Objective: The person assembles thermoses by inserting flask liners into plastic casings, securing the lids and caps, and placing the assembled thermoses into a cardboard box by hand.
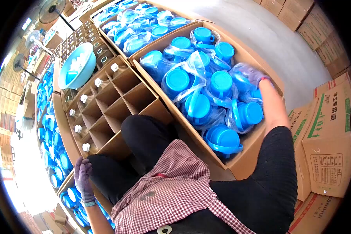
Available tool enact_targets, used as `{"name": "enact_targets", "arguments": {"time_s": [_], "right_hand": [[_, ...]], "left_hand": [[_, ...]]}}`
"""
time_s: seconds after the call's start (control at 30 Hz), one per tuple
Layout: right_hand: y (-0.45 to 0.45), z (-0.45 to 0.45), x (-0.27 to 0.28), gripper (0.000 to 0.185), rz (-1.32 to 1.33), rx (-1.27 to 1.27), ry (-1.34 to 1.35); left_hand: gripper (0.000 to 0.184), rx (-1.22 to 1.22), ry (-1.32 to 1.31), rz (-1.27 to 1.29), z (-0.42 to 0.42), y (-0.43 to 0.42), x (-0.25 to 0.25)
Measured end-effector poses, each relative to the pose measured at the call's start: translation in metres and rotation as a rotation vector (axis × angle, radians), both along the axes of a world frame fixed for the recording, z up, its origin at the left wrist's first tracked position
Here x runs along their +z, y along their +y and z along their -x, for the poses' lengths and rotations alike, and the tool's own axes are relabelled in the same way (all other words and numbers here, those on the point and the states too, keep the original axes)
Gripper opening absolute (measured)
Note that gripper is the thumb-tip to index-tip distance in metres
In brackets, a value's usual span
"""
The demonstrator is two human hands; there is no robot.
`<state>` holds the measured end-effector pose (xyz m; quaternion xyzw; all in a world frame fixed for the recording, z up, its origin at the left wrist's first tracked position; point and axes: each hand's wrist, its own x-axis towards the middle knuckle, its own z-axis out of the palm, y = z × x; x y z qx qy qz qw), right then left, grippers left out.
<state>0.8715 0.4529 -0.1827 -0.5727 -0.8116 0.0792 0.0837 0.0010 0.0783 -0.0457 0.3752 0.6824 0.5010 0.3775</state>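
Blue lidded cups [221, 82] in clear plastic bags filled an open carton [243, 165] at the scene's right, where the gloved right hand [255, 76] reached in over its far right side, its blurred fingers against a bagged cup, though whether they gripped it I cannot tell. Well apart at near left, the gloved left hand [83, 177] was raised with fingers loosely open, beside a divided carton [156, 113] with white-capped bottles [84, 98] along its left side. Beyond lay grey floor [238, 23], printed cartons [331, 128] stacked right, and standing fans [50, 11] far left.
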Motion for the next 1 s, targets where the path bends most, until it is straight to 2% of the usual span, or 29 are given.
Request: {"name": "enact_targets", "arguments": {"time_s": [0.07,0.17,0.2,0.27,0.3,0.33,0.43,0.5,0.57,0.6,0.63,0.67,0.77,0.87,0.97,1.0], "right_hand": [[-0.028,0.047,-0.006,0.050,-0.039,-0.197,-0.055],[-0.012,0.071,0.021,0.042,0.183,-0.325,-0.122],[-0.002,0.085,0.039,0.043,0.169,-0.281,-0.144],[-0.037,0.154,0.078,0.040,-0.127,-0.414,0.263],[-0.038,0.160,0.058,0.051,-0.170,-0.212,0.220],[-0.040,0.160,0.031,0.075,0.012,-0.119,0.121],[-0.085,0.234,0.053,0.105,0.106,-0.416,-0.316],[-0.086,0.235,0.062,0.092,0.075,-0.477,-0.158],[-0.076,0.214,0.062,0.083,-0.128,-0.519,0.111],[-0.073,0.199,0.071,0.075,-0.432,-0.476,0.257],[-0.065,0.183,0.085,0.071,-0.542,-0.507,0.353],[-0.062,0.172,0.098,0.068,-0.594,-0.605,0.357],[-0.040,0.126,0.067,0.073,-0.642,-0.823,0.015],[-0.037,0.096,-0.010,0.080,-0.239,-0.717,-0.193],[-0.022,0.097,0.032,0.085,0.152,-0.789,-0.094],[-0.024,0.110,0.050,0.063,0.121,-0.814,-0.093]], "left_hand": [[0.047,-0.014,0.020,-0.004,-0.011,0.009,-0.002],[0.047,-0.058,0.076,-0.001,-0.011,0.009,0.000],[0.046,-0.070,0.122,-0.018,-0.010,0.009,0.003],[0.046,-0.002,0.057,-0.033,0.003,0.008,-0.003],[0.045,0.035,0.023,-0.043,0.008,0.009,-0.007],[0.044,0.041,-0.009,-0.044,0.013,0.010,-0.010],[0.046,0.025,0.005,0.009,0.000,0.021,-0.004],[0.047,-0.007,0.012,-0.004,-0.006,0.024,-0.001],[0.047,-0.018,0.026,-0.024,-0.005,0.024,0.005],[0.046,-0.004,0.047,-0.037,-0.001,0.022,0.006],[0.045,0.015,0.035,-0.039,0.008,0.018,0.005],[0.044,0.034,0.022,-0.040,0.018,0.015,0.002],[0.042,0.075,0.002,-0.037,0.027,0.013,0.000],[0.043,0.074,-0.010,-0.034,0.023,0.014,-0.003],[0.044,0.052,0.001,-0.019,0.006,0.015,0.000],[0.044,0.050,0.007,-0.017,0.004,0.014,0.000]]}}
